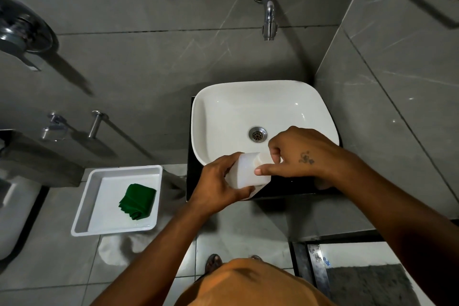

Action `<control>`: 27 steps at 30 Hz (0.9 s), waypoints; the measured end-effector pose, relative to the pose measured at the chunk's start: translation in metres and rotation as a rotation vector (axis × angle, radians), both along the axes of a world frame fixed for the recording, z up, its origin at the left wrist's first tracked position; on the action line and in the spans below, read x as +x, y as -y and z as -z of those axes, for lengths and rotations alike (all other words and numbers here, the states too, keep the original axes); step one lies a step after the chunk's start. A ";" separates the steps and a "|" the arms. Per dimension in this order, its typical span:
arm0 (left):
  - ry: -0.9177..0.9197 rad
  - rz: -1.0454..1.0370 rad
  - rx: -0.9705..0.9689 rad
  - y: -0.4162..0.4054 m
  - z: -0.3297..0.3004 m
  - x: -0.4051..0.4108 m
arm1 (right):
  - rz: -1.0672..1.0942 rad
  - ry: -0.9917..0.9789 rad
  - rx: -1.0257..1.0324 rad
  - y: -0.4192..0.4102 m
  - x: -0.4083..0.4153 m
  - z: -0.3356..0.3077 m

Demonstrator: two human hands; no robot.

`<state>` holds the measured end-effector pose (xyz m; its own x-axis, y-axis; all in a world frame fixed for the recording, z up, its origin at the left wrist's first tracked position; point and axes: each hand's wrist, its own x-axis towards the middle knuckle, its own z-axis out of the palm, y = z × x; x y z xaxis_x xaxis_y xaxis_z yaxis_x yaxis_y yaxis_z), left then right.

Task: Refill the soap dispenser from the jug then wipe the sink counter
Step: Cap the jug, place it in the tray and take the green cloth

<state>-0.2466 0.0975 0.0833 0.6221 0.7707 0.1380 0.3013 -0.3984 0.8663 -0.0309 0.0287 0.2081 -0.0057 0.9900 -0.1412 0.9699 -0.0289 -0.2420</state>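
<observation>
A white translucent jug (pixel 244 171) is held over the front rim of the white sink basin (pixel 223 117), above the black counter (pixel 285 187). My left hand (pixel 218 186) grips the jug's body from the left and below. My right hand (pixel 295 154) has its fingers curled round the jug's top end, likely its cap, with the thumb laid along the jug's side. The cap itself is hidden under the fingers. The soap dispenser does not show. A folded green cloth (pixel 137 202) lies in a white tray (pixel 99 174) to the left.
A wall tap (pixel 268 17) juts out above the basin, whose drain (pixel 257 133) sits mid-bowl. A toilet (pixel 12 211) and a chrome rail (pixel 95 123) are at the left. A glass edge and grey mat (pixel 367 285) lie at the lower right.
</observation>
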 end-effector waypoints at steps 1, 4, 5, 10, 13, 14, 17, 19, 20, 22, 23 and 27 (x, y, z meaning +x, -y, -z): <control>0.007 -0.007 -0.008 0.000 0.000 0.000 | 0.003 -0.020 -0.002 0.000 0.003 0.000; 0.015 -0.015 -0.006 -0.002 0.000 0.001 | -0.094 -0.103 0.000 0.001 0.004 -0.001; 0.008 -0.006 0.002 -0.002 0.000 0.001 | -0.109 -0.073 0.005 0.001 0.004 0.001; 0.003 -0.011 -0.012 0.001 0.000 0.003 | -0.091 -0.072 0.032 0.002 0.009 0.004; -0.015 0.009 0.006 0.001 -0.002 0.004 | -0.087 -0.025 0.019 0.000 0.010 0.004; -0.019 0.013 0.013 0.002 -0.002 0.005 | -0.059 -0.019 0.027 0.001 0.010 0.003; 0.004 -0.019 -0.021 0.003 -0.003 0.006 | -0.065 -0.064 0.032 0.002 0.014 0.003; -0.001 -0.031 -0.028 0.003 -0.005 0.007 | -0.093 -0.083 0.047 0.002 0.015 0.003; -0.005 -0.026 -0.027 0.003 -0.005 0.007 | -0.090 -0.065 0.055 0.002 0.015 0.003; -0.009 -0.023 -0.024 0.004 -0.006 0.007 | -0.053 -0.032 0.076 0.000 0.016 0.004; -0.006 -0.025 -0.024 0.004 -0.006 0.008 | -0.048 -0.037 0.075 0.001 0.018 0.005; 0.014 -0.033 -0.028 0.005 -0.008 0.011 | -0.093 -0.078 0.032 0.005 0.024 0.008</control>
